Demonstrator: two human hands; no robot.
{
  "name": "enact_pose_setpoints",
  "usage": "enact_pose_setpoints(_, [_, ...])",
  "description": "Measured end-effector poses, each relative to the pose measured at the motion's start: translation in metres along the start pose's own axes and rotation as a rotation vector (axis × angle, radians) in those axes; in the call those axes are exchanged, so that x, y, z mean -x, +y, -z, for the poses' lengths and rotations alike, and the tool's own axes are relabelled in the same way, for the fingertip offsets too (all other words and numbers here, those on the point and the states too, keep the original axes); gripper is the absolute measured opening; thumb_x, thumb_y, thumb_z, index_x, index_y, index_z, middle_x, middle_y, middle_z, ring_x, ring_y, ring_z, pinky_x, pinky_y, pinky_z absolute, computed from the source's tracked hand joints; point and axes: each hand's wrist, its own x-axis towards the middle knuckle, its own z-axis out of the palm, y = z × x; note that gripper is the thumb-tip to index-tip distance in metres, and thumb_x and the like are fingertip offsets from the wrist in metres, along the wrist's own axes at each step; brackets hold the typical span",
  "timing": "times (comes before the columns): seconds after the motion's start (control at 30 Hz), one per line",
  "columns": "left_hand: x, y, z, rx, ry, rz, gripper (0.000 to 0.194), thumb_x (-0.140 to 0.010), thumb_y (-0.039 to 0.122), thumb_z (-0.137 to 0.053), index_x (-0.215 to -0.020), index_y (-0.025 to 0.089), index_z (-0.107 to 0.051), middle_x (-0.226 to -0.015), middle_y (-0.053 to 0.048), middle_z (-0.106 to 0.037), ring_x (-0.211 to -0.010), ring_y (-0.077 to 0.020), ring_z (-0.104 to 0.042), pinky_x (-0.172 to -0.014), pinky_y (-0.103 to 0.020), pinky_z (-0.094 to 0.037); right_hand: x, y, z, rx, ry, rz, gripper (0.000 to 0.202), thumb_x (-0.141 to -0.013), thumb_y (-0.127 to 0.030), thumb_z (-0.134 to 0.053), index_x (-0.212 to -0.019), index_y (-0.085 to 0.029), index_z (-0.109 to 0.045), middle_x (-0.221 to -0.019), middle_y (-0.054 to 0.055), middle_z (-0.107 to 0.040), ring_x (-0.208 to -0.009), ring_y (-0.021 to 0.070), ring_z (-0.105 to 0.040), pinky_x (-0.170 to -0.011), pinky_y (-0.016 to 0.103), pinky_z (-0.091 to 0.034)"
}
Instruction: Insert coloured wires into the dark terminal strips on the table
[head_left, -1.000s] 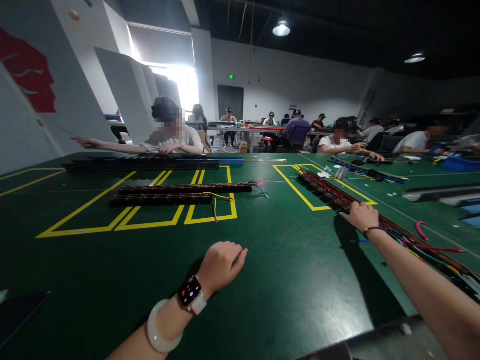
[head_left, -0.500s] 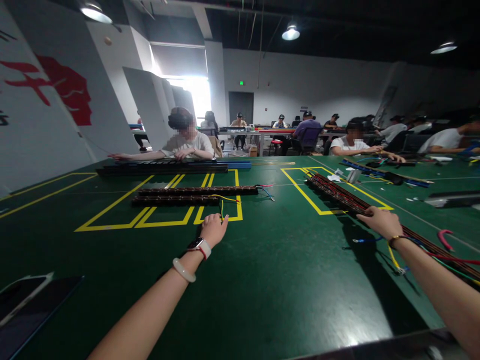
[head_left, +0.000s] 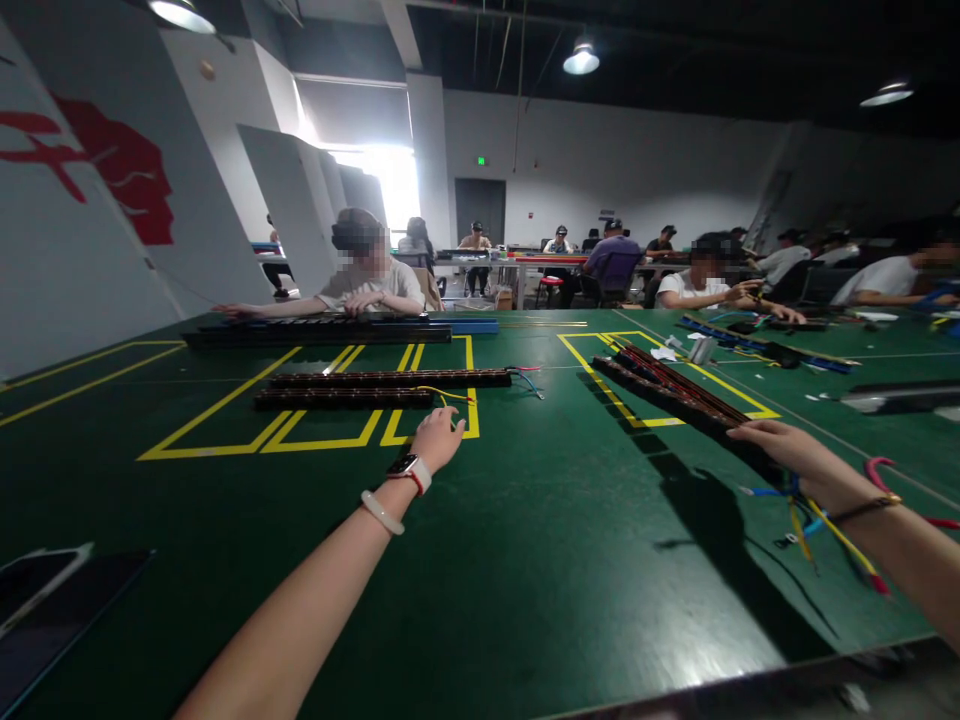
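My right hand is closed around the near end of a long dark wired bar. That end is raised off the table and casts a shadow, while the far end lies inside a yellow outline. Blue and yellow leads with metal lugs dangle below the hand. My left hand hovers low, thumb and fingers apart, by the yellow lead of a shorter dark bar. Whether it touches that lead is unclear. Just behind lies a longer dark bar with red and blue leads.
More dark bars lie at the table's far edge before a seated person. A blue strip and white scraps are at the right. A flat dark panel rests at the near left. Yellow outlines mark the green table.
My right hand has lifted the near end of the dark bar and swung it away from the other bars, towards me. My left hand has shifted slightly right and farther away.
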Motion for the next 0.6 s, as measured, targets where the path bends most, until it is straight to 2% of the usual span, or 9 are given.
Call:
enact_pose_setpoints(0.1, [0.005, -0.007, -0.004, -0.015, -0.009, 0.078, 0.024, -0.087, 0.027, -0.043, -0.105, 0.011, -0.048, -0.108, -0.020, -0.062, -0.105, -0.0288, -0.058, -0.091, -0.043, -0.041, 0.008, -0.026, 0.011, -0.015, -0.028, -0.092, 0.025, -0.061, -0.060, -0.057, -0.062, -0.035, -0.058, -0.064, 0.008, -0.062, -0.064, 0.0316, -0.057, -0.055, 0.045, -0.042])
enact_pose_setpoints(0.2, [0.000, -0.009, -0.008, 0.006, -0.058, 0.045, 0.015, -0.085, 0.023, -0.046, -0.099, 0.016, -0.045, -0.110, -0.015, -0.062, -0.105, -0.0221, -0.059, -0.091, -0.034, -0.043, 0.016, -0.050, 0.013, -0.005, 0.023, 0.028, 0.025, -0.059, -0.059, -0.058, -0.061, -0.034, -0.058, -0.071, 0.011, -0.063, -0.069, 0.0330, -0.057, -0.059, 0.046, -0.042])
enact_pose_setpoints(0.3, [-0.011, 0.000, -0.008, 0.016, -0.091, -0.028, 0.012, -0.084, 0.020, -0.045, -0.097, 0.017, -0.046, -0.120, -0.014, -0.058, -0.113, -0.0182, -0.055, -0.095, -0.029, -0.040, 0.027, -0.069, 0.007, -0.074, -0.003, 0.100, 0.023, -0.063, -0.057, -0.058, -0.065, -0.034, -0.058, -0.079, 0.009, -0.063, -0.073, 0.0318, -0.057, -0.063, 0.045, -0.044])
enact_pose_setpoints(0.4, [-0.011, 0.017, -0.004, 0.000, -0.124, -0.112, 0.008, -0.084, 0.018, -0.044, -0.089, 0.018, -0.050, -0.109, -0.012, -0.063, -0.104, -0.0193, -0.058, -0.090, -0.030, -0.042, 0.041, -0.089, -0.001, -0.157, 0.016, 0.147, 0.025, -0.065, -0.056, -0.058, -0.069, -0.031, -0.058, -0.091, 0.007, -0.063, -0.086, 0.0309, -0.058, -0.075, 0.045, -0.046])
enact_pose_setpoints(0.47, [0.004, 0.034, 0.000, -0.019, -0.137, -0.182, 0.009, -0.084, 0.020, -0.044, -0.085, 0.018, -0.053, -0.100, -0.010, -0.065, -0.095, -0.0203, -0.061, -0.083, -0.031, -0.044, 0.049, -0.106, -0.009, -0.190, 0.039, 0.204, 0.028, -0.063, -0.054, -0.061, -0.071, -0.027, -0.059, -0.101, 0.008, -0.060, -0.099, 0.0307, -0.055, -0.087, 0.045, -0.043])
enact_pose_setpoints(0.53, [0.034, 0.052, 0.005, -0.034, -0.152, -0.280, 0.012, -0.084, 0.026, -0.046, -0.083, 0.019, -0.055, -0.090, -0.006, -0.066, -0.087, -0.0197, -0.062, -0.078, -0.030, -0.044, 0.057, -0.126, -0.021, -0.243, 0.006, 0.236, 0.028, -0.063, -0.051, -0.062, -0.071, -0.025, -0.059, -0.106, 0.008, -0.058, -0.105, 0.0296, -0.052, -0.093, 0.043, -0.040])
enact_pose_setpoints(0.57, [0.054, 0.062, 0.007, -0.046, -0.172, -0.358, 0.013, -0.085, 0.028, -0.046, -0.082, 0.020, -0.056, -0.082, -0.004, -0.066, -0.079, -0.0186, -0.062, -0.073, -0.030, -0.044, 0.061, -0.138, -0.029, -0.280, -0.035, 0.247, 0.027, -0.064, -0.050, -0.062, -0.071, -0.024, -0.059, -0.107, 0.009, -0.057, -0.106, 0.0285, -0.052, -0.094, 0.042, -0.039])
enact_pose_setpoints(0.6, [0.075, 0.071, 0.009, -0.101, -0.188, -0.535, 0.016, -0.086, 0.029, -0.044, -0.081, 0.020, -0.056, -0.073, -0.002, -0.065, -0.069, -0.0175, -0.061, -0.066, -0.030, -0.043, 0.064, -0.150, -0.039, -0.320, -0.076, 0.260, 0.025, -0.065, -0.048, -0.062, -0.071, -0.023, -0.058, -0.106, 0.008, -0.057, -0.105, 0.0275, -0.052, -0.094, 0.041, -0.039])
